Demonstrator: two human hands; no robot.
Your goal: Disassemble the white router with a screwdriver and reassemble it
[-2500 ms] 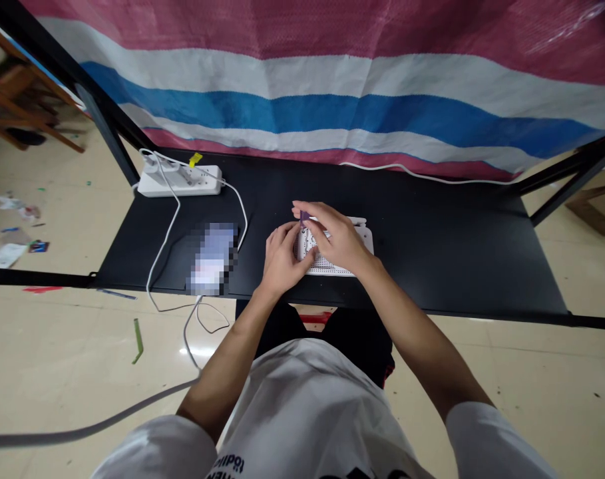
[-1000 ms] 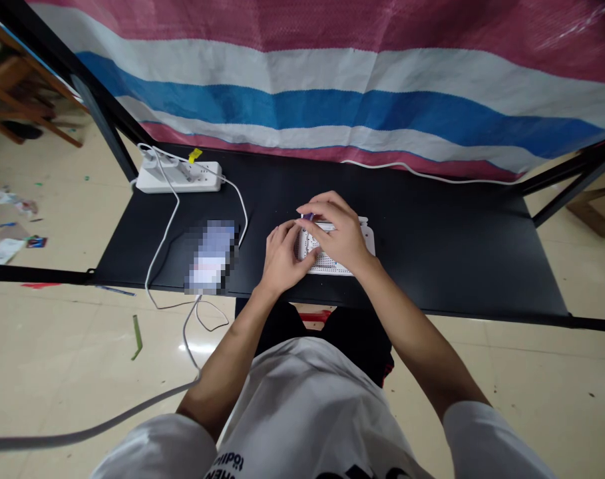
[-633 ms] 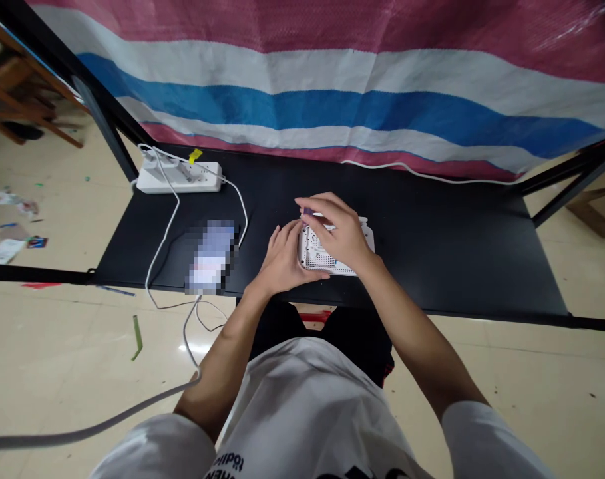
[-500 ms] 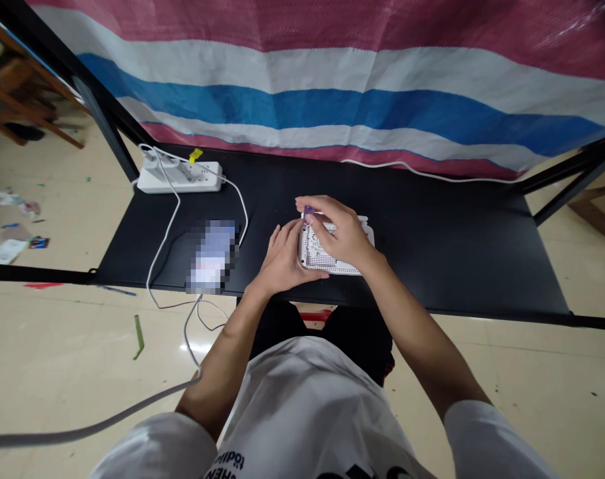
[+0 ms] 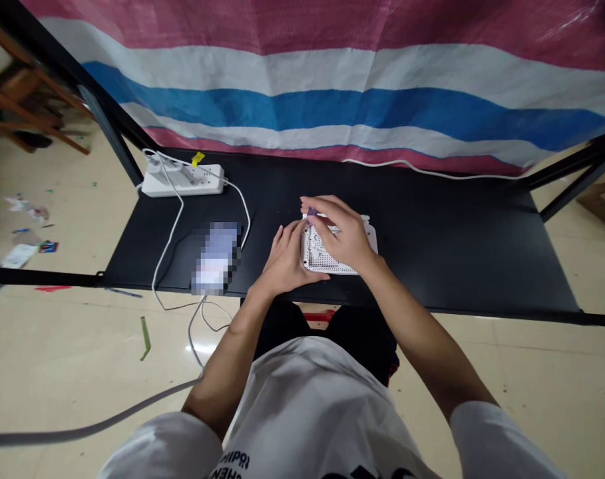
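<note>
A white plastic panel (image 5: pixel 332 263) dotted with small holes lies on the black table, near its front edge. My left hand (image 5: pixel 286 258) grips the panel's left side, with the thumb along its front edge and the fingers up its left edge. Over the panel reaches my right hand (image 5: pixel 343 229), pinching a small translucent purple piece (image 5: pixel 311 213) at the far left corner. Fingers cover part of that piece, so I cannot tell its full shape. My right hand and wrist also hide much of the panel's right half.
A white power strip (image 5: pixel 182 179) with plugs and cables stands at the back left of the black table (image 5: pixel 456 246). A blurred-out phone (image 5: pixel 216 258) lies left of my hands, its white cable (image 5: pixel 195 346) hanging over the front edge. A striped sheet (image 5: pixel 322 110) hangs behind.
The view has shifted slightly, so everything sits a little further right. The purple piece in my right fingers appears turned or tilted a little; my left hand keeps its grip.
</note>
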